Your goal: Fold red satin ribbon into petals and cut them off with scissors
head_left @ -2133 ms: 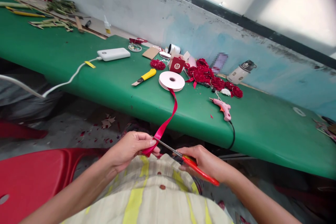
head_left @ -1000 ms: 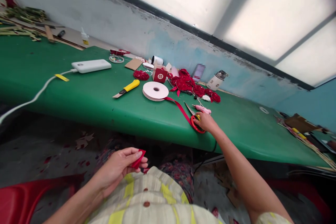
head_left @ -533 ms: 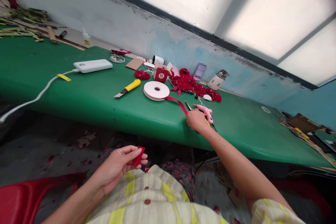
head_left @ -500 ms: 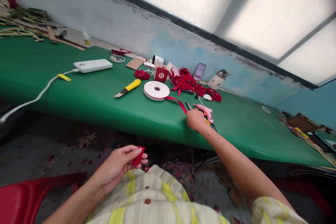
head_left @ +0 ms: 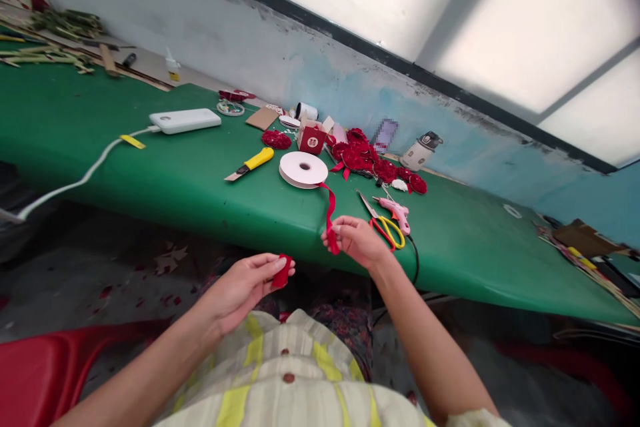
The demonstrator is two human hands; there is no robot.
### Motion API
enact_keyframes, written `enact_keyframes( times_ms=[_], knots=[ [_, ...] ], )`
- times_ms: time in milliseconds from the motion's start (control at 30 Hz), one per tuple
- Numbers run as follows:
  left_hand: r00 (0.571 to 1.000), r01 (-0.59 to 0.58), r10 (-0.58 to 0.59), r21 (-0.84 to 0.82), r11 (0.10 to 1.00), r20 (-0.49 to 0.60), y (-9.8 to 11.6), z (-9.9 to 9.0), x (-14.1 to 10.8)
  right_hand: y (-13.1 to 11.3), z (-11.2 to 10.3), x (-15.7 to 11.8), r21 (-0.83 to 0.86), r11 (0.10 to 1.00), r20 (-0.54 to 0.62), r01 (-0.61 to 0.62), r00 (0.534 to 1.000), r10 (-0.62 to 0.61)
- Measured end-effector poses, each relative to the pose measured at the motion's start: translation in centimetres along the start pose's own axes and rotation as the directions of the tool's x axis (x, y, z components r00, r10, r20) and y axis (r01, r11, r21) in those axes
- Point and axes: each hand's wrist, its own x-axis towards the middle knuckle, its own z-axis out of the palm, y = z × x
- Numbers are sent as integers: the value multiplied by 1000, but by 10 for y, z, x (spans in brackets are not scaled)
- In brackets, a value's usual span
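Note:
My left hand, in front of the table edge, pinches a small folded piece of red ribbon between thumb and fingers. My right hand, at the table's front edge, grips the loose end of a red ribbon. That ribbon runs up to a white spool lying flat on the green table. Scissors with red and yellow handles lie just right of my right hand, beside a pink glue gun.
A yellow utility knife lies left of the spool. Behind it are red fabric flowers, a small red box and a bottle. A white power bank with a cable sits at the left. A red chair stands lower left.
My right hand has moved left and toward me from beside the scissors, with the ribbon end, uncovering the scissors. My left hand has risen slightly and moved right with its red piece.

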Motion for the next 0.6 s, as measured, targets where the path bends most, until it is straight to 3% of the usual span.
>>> enact_keyframes(
  times_ms=[133, 300, 467, 533, 600],
  knots=[
    [1000, -6, 6, -75, 997, 2, 1, 12, 14, 36, 29, -9, 272, 962, 5, -32, 999, 32],
    [999, -3, -1, -113, 994, -35, -7, 14, 24, 55, 43, -13, 347, 938, -95, -6, 995, 42],
    [999, -37, 37, -55, 998, 13, -7, 15, 29, 60, 48, -12, 201, 980, -177, 9, 984, 27],
    [999, -27, 28, -31, 999, 33, -5, 17, 31, 62, 49, -14, 45, 998, -233, 37, 972, -26],
    [999, -25, 25, 2, 1000, 26, -4, 18, 33, 64, 51, -17, -203, 975, -300, 93, 942, -152]
  ],
)
